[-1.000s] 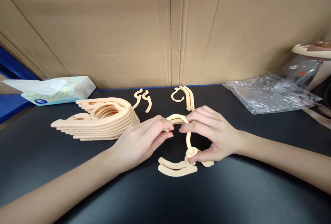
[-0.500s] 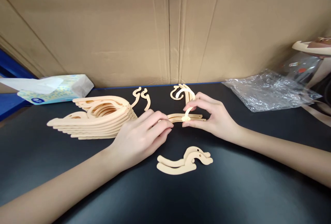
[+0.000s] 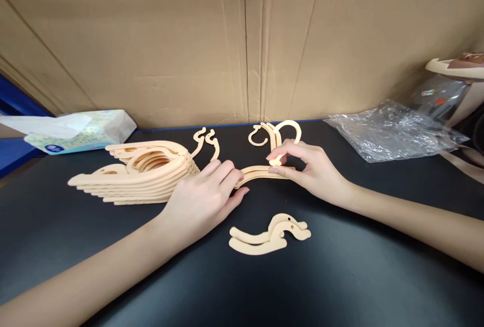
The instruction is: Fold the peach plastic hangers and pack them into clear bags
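The right hand (image 3: pixel 317 167), right of centre, pinches a cream hook (image 3: pixel 298 129) by its base between thumb and fingers; the left hand (image 3: pixel 204 188) is half curled, fingertips at the left end of curved strips (image 3: pixel 260 171) mid-frame, and whether it grips them I cannot tell. Flat pieces (image 3: pixel 257 249) lie lower on the black surface (image 3: pixel 340 281). The tissue pack (image 3: pixel 94 128) at left bears a blue oval logo (image 3: pixel 55 148), too small to read.

Place seems small workshop or packing corner: black desk (image 3: pixel 242 286), cardboard wall (image 3: pixel 181 40) behind, blue frame (image 3: pixel 13 153) at left, stacked identical pale parts (image 3: pixel 151 186).
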`<state>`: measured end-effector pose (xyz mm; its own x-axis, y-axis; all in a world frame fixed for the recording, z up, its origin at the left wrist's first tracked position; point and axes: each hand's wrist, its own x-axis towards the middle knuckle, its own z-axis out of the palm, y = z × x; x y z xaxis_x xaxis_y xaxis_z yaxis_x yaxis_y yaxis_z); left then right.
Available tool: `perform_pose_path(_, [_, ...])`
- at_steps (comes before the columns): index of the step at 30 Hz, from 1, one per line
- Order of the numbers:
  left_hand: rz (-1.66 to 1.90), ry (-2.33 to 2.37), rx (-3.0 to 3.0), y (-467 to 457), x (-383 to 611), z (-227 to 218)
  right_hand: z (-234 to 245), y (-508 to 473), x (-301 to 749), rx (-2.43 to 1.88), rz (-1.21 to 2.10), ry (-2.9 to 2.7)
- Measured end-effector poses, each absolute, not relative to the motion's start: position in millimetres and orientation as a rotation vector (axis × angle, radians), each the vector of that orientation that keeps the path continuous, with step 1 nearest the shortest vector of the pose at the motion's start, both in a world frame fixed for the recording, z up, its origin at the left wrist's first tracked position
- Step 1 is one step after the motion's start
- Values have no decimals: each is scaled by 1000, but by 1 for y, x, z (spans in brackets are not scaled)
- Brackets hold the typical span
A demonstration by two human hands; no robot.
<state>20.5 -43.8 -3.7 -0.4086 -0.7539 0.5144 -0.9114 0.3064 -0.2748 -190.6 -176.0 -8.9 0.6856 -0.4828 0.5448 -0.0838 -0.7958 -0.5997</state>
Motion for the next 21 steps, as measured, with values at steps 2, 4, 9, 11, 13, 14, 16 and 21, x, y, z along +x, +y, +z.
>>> perform_pose_path(2, [779, -2283, 1521, -44, 20, -4, -9, -176, -190, -2352, -958, 453])
perform_pose_path(4, [774, -2278, 1535, -44, 20, -5, -9, -176, -190, -2348, -946, 480])
perform_pose_path(9, [741, -2276, 1544, -44, 21, -5, -9, -176, -189, -2337, -939, 478])
perform_pose_path(11, [742, -2264, 1534, -44, 21, -4, -9, -176, -189, -2321, -948, 488])
perform_pose_path(13, [747, -2235, 1525, -44, 21, -4, -10, -177, -189, -2298, -969, 501])
perform_pose_path(14, [750, -2214, 1524, -44, 21, -4, -10, -177, -190, -2285, -980, 504])
perform_pose_path(16, [746, -2164, 1533, -44, 20, -3, -11, -178, -190, -2262, -996, 502])
perform_pose_path(21, [668, -2083, 1555, -42, 18, 0, -12, -179, -190, -2267, -986, 450])
